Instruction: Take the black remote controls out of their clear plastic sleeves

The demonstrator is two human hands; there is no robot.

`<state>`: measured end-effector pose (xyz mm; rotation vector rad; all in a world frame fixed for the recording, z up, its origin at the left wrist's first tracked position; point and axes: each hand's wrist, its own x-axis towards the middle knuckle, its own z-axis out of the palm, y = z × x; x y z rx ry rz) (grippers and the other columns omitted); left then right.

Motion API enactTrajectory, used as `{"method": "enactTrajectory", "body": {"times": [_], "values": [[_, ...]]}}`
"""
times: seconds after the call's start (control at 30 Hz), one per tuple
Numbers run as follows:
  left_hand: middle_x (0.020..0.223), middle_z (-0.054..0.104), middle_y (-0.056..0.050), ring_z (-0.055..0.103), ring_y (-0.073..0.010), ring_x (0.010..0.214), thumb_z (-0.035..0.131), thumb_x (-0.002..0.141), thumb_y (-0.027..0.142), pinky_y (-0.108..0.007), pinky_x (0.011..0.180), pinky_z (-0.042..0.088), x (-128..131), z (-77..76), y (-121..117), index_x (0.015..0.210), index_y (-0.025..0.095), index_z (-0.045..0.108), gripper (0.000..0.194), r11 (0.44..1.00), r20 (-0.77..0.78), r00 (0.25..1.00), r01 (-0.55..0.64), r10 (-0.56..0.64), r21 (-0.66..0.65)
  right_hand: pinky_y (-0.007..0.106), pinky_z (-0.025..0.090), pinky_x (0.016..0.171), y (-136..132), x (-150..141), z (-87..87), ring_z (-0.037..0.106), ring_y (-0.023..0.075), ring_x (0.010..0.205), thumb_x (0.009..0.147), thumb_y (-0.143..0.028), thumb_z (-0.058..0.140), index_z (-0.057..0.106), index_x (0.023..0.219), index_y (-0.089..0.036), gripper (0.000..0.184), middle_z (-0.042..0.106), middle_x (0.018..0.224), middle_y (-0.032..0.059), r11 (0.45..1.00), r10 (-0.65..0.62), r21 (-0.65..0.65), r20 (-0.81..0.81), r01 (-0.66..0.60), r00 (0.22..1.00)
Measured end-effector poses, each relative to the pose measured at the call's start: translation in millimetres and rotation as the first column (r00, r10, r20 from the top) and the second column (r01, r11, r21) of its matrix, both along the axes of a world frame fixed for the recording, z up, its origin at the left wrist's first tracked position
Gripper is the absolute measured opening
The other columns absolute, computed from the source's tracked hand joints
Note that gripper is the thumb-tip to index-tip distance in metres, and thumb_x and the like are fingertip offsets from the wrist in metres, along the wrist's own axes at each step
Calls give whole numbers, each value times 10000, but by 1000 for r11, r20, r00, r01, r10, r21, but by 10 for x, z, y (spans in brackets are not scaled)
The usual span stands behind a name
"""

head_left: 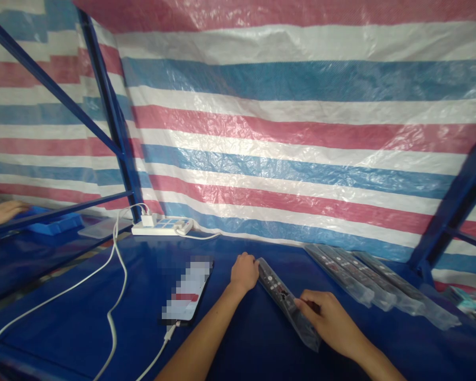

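A black remote control in a clear plastic sleeve lies slanted on the blue table in front of me, its buttons facing up. At its far end is my left hand, fingers curled and closed against the sleeve's top edge. My right hand pinches the sleeve's right side toward the near end, thumb against forefinger. Loose plastic extends past the remote toward me. To the right, several more sleeved remote controls lie side by side in a slanted row.
Left of my forearm lies a phone with a charging cable plugged in. A white power strip with cords sits at the back left. Blue metal posts and a striped tarp bound the table. Another person's hand is near a blue tray.
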<state>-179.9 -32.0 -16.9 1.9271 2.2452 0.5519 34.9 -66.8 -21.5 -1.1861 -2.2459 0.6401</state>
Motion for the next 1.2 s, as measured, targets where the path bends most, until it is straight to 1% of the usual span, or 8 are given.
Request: {"method": "enactTrajectory", "body": {"times": [0.17, 0.37, 0.53, 0.67, 0.83, 0.97, 1.1, 1.2], "values": [[1023, 668, -96, 612, -181, 983, 420, 939, 219, -254, 860, 422, -36, -69, 26, 931, 150, 686, 275, 1000, 75, 997, 0, -2, 22, 225, 317, 516, -6, 3, 32, 458, 117, 530, 897, -469, 388, 514, 568, -187, 451, 481, 538, -31, 999, -25, 23, 27, 25, 999], [982, 672, -102, 614, -170, 968, 445, 905, 126, -242, 867, 403, -27, -114, 22, 878, 126, 664, 220, 999, 126, 991, 34, -39, 43, 227, 335, 529, 33, 42, 46, 450, 122, 539, 895, -497, 367, 466, 556, -196, 464, 468, 537, -30, 997, -60, 50, 15, 59, 998], [971, 676, -118, 621, -183, 968, 419, 882, 54, -242, 821, 405, -98, -120, 54, 950, 104, 618, 216, 997, 182, 982, -52, 42, 50, 234, 322, 517, 54, 76, 40, 409, 114, 524, 895, -493, 370, 408, 536, -200, 465, 434, 526, -35, 992, -87, 96, -10, 87, 996], [916, 697, -95, 641, -168, 906, 420, 900, 92, -226, 765, 414, -181, -98, 87, 896, 123, 637, 219, 994, 244, 965, -106, 97, 27, 236, 323, 519, 43, 74, 59, 410, 114, 522, 893, -493, 381, 434, 540, -198, 464, 442, 524, -35, 991, -87, 103, -16, 88, 996], [841, 714, -64, 657, -165, 844, 508, 894, 240, -217, 719, 426, -188, -74, 73, 805, 149, 685, 218, 996, 291, 953, -87, 83, -1, 233, 323, 520, 61, 80, 33, 412, 112, 514, 884, -491, 405, 463, 541, -195, 457, 449, 520, -37, 992, -82, 98, -12, 83, 997], [794, 707, -58, 655, -166, 813, 536, 866, 184, -221, 702, 418, -136, -78, 50, 730, 153, 674, 195, 998, 274, 960, -68, 62, 11, 229, 314, 522, 81, 94, 20, 403, 109, 517, 889, -472, 404, 453, 553, -194, 439, 434, 525, -41, 991, -92, 97, -4, 91, 996], [861, 700, -60, 640, -156, 870, 440, 916, 133, -220, 728, 402, -82, -54, 28, 833, 158, 641, 218, 995, 241, 969, -72, 52, 74, 228, 313, 523, 84, 113, 55, 413, 111, 519, 901, -464, 381, 446, 553, -196, 444, 433, 524, -40, 988, -104, 111, -5, 104, 995], [887, 692, -60, 639, -166, 894, 380, 949, 154, -233, 730, 393, -39, 39, -15, 949, 176, 608, 229, 990, 175, 983, -71, 49, 122, 230, 318, 521, 85, 136, 82, 417, 111, 513, 908, -467, 370, 452, 547, -196, 458, 450, 521, -39, 984, -114, 135, -23, 116, 993]]}}
